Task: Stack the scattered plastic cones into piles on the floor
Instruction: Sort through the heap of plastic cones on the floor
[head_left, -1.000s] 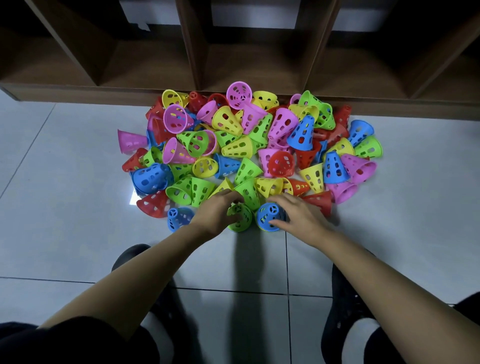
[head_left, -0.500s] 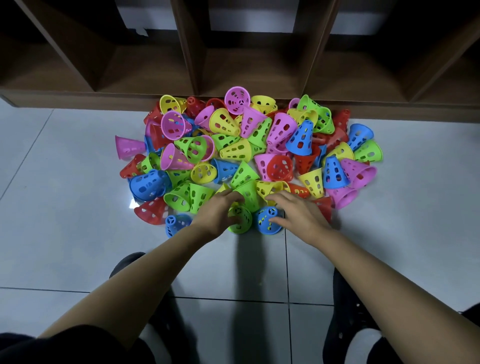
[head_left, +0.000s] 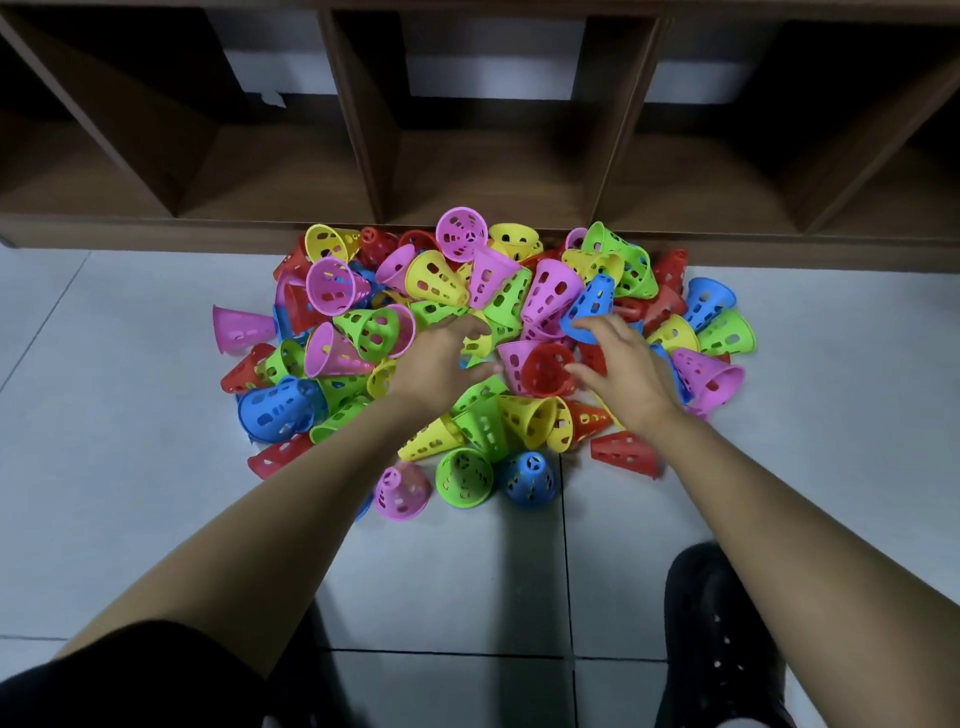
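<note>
1. Well, nearest to me my black shoe (head_left: 722, 639) stands on the grey tiled floor (head_left: 130, 519), to my right.
2. Past it, at the near rim of the heap, three cones stand upright with their narrow ends up, just beside one another: a pink cone (head_left: 402, 491), a green cone (head_left: 464, 477) and a blue cone (head_left: 530, 478).
3. My left hand (head_left: 441, 364) is out over the middle of the heap, fingers straight and spread, gripping nothing. I cannot tell whether it touches the cones beneath it.
4. My right hand (head_left: 623, 369) is spread wide too and holds nothing. Its thumb lies beside a red cone (head_left: 550, 369) that is on its side with its wide mouth toward me, and its fingertips (head_left: 587, 325) reach the rim of a tilted blue cone (head_left: 589, 306).
5. Around both hands the heap of cones (head_left: 431, 280) is a jumble of pink, yellow, green, blue and red, mostly lying on their sides, and it runs up to the far edge of the floor.
6. Along that edge is a brown wooden shelf unit (head_left: 363, 130) with open compartments.
</note>
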